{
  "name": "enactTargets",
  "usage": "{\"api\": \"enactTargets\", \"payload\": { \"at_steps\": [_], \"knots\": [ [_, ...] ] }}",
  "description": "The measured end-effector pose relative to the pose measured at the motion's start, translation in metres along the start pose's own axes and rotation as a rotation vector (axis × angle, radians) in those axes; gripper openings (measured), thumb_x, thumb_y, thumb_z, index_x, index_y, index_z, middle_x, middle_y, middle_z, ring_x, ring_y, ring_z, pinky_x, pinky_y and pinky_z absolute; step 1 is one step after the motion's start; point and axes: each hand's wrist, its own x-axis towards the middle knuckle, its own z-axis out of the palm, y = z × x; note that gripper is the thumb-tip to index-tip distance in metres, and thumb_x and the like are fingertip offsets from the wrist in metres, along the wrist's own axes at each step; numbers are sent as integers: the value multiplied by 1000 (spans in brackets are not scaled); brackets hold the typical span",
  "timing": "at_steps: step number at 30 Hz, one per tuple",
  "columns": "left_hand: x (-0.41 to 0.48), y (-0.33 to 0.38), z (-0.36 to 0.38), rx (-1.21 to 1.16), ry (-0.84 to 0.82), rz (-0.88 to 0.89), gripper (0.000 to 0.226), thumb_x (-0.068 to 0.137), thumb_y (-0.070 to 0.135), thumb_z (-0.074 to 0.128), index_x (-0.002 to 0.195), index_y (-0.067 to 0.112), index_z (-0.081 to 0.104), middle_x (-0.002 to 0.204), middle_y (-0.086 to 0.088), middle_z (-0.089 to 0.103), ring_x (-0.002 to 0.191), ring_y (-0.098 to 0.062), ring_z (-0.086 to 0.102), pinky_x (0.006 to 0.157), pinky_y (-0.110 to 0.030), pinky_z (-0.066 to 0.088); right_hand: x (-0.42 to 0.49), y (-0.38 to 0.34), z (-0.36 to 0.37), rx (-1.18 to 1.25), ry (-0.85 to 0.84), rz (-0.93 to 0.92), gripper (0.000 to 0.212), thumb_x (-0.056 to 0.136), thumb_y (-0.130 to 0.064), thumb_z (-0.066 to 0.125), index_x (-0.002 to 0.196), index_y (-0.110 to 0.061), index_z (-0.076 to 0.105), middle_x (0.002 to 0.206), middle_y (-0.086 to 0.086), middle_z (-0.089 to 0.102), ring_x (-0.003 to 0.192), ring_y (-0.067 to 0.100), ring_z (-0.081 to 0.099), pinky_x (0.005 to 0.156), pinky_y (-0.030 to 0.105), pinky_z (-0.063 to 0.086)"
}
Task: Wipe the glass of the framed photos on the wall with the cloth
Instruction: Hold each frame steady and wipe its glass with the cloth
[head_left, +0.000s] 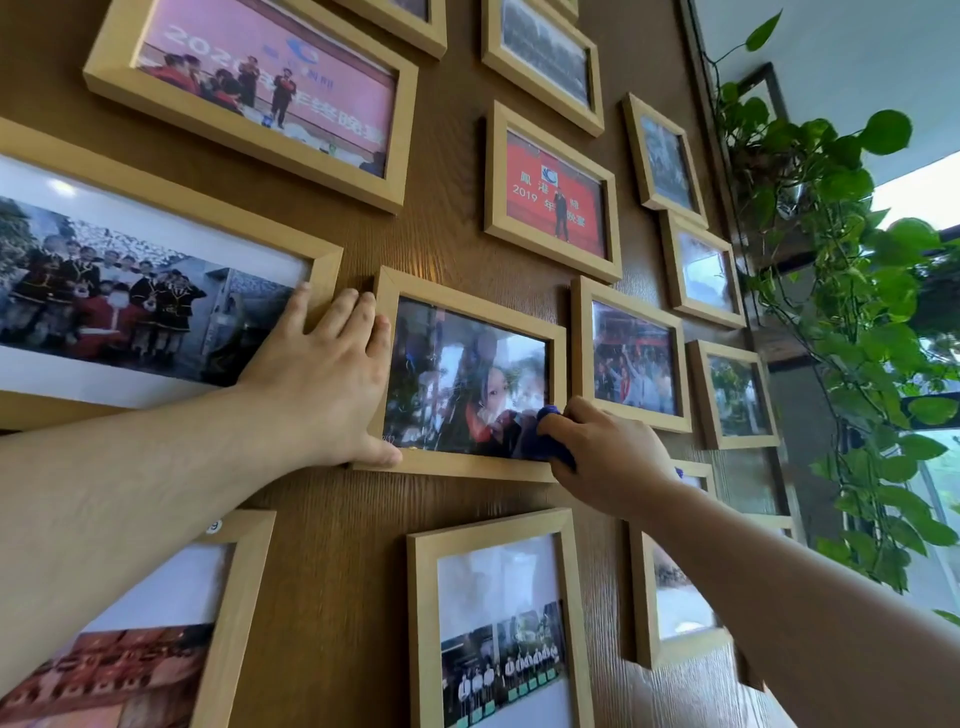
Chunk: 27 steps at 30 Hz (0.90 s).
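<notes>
Several framed photos in pale wooden frames hang on a brown wood-grain wall. In the middle is a small landscape frame (470, 301) with dark glass. My left hand (317, 379) lies flat against that frame's left edge, thumb under its lower left corner, fingers spread onto the wall. My right hand (608, 457) is closed on a dark blue cloth (550, 434) and presses it on the glass at the lower right corner. Most of the cloth is hidden inside the hand.
A large frame (156, 291) sits just left of my left hand, and a red 2019 photo frame (553, 192) hangs above. More frames surround the middle one. A trailing green plant (852, 322) hangs at the right beside a window.
</notes>
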Motion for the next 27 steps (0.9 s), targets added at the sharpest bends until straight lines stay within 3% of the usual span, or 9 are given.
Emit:
{"api": "enactTargets", "payload": {
  "at_steps": [9, 17, 27],
  "knots": [
    [-14, 7, -1, 31, 48, 33, 115, 73, 85, 31, 149, 7, -4, 159, -21, -8, 146, -33, -9, 116, -59, 2, -8, -32, -21, 149, 175, -27, 30, 87, -35, 59, 115, -28, 53, 102, -4, 56, 67, 7, 40, 49, 14, 20],
    [-75, 22, 5, -88, 77, 180, 98, 81, 77, 16, 150, 10, -4, 161, -14, -6, 147, -26, -9, 119, -53, 3, -46, -76, -21, 360, 213, 24, 31, 85, -36, 60, 114, -29, 52, 100, 0, 60, 68, 21, 57, 53, 31, 47],
    [-124, 70, 37, -245, 11, 340, 92, 86, 71, 24, 150, 11, -1, 161, -15, -3, 147, -29, -6, 119, -51, 3, -111, -116, 24, 507, 129, 146, 34, 84, -32, 66, 116, -23, 55, 104, -2, 57, 72, 17, 56, 53, 25, 43]
  ]
}}
